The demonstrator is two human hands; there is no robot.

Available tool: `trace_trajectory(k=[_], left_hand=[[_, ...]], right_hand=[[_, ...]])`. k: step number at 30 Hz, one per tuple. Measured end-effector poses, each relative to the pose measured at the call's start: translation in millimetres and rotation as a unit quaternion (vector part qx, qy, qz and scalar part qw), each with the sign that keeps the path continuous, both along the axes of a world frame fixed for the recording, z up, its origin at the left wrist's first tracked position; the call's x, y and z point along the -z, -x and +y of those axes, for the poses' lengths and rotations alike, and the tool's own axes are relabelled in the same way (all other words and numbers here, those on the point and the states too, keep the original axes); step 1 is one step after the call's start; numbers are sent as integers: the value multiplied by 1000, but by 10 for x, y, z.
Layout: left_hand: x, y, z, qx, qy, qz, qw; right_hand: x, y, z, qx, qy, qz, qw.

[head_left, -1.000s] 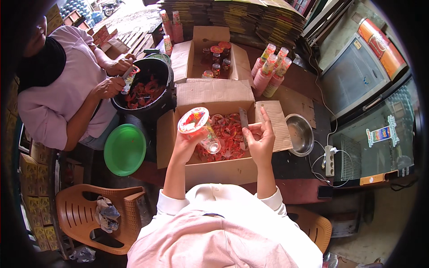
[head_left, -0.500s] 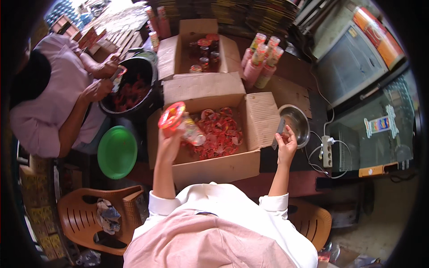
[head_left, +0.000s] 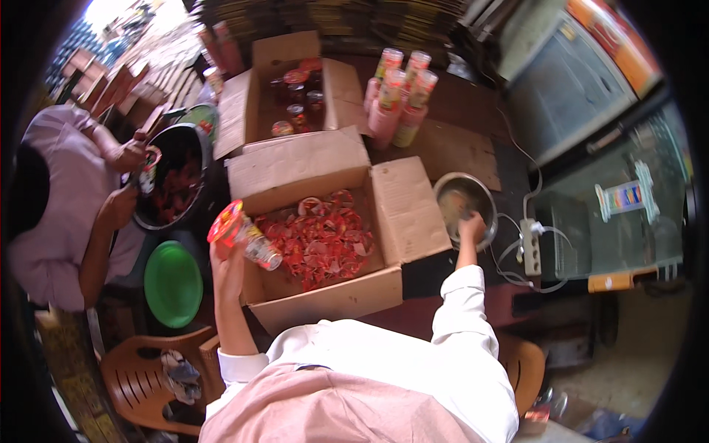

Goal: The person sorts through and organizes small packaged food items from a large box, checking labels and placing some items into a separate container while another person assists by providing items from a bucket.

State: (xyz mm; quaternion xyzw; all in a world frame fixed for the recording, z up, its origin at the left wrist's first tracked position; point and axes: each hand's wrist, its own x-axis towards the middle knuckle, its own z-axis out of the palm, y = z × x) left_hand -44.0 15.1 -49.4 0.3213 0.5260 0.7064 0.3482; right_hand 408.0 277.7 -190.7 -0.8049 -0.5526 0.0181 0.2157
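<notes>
My left hand (head_left: 227, 260) is wrapped round a clear printed plastic cup (head_left: 260, 249) with a bright red rim. It tilts over the left edge of an open cardboard box (head_left: 325, 292). Inside that box lies a heap of red and clear lid-like scraps (head_left: 321, 240). My right hand (head_left: 470, 226) reaches into a round metal bowl (head_left: 490, 203), its fingers closed. A small dark bit shows at the fingertips, blurred, and I cannot make out what it is.
Behind stands a second box (head_left: 235, 111) with filled cups. Pink-wrapped cup stacks (head_left: 395, 103) rise to its right. At left, a person (head_left: 70, 214) works over a black bucket (head_left: 142, 210), near a green basin (head_left: 173, 284). A power strip (head_left: 531, 251) lies right of the bowl.
My right hand has moved forward into the metal bowl; the flat grey blade it held is no longer plainly visible. My left hand with the cup has shifted left and nearer within the view.
</notes>
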Motion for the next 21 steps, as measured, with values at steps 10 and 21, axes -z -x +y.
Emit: trace_trajectory(k=[10, 21], left_hand=[[-69, 4, 135, -55, 28, -21, 998], [-132, 89, 168, -51, 11, -16, 998]], right_hand=[[362, -87, 156, -42, 215, -32, 975], [-53, -112, 133, -92, 107, -43, 989]])
